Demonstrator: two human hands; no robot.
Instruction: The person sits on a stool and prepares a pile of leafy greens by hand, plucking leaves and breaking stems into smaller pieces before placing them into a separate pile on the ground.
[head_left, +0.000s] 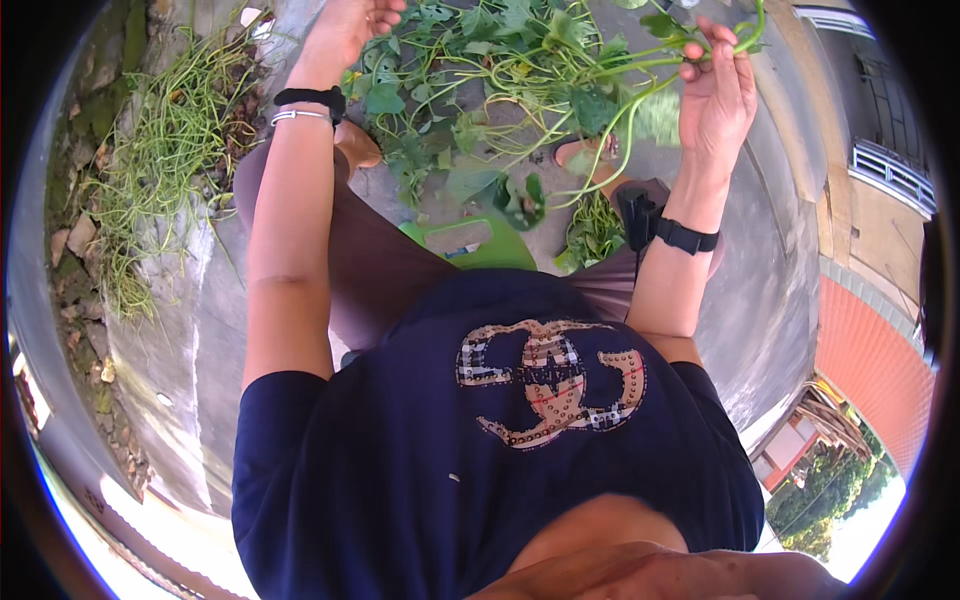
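Note:
My right hand (716, 97) is raised at the upper right, with fingertips closed on long green leafy vine stems (637, 67). From this grip the stems trail left and downward, and a dark green leaf (525, 202) hangs near one end. My left hand (360, 26) reaches the top edge of the view, fingers curled; whether anything sits between them cannot be made out. Between the two hands a loose heap of leafy vines (480, 82) covers the concrete ground, some leaves holed.
A pile of leafless green stems (176, 142) lies on the left beside a rubble strip (82, 262). Between my legs is a green plastic stool (480, 240). Cut greens (592, 229) lie near my right leg. A building wall (885, 247) stands right.

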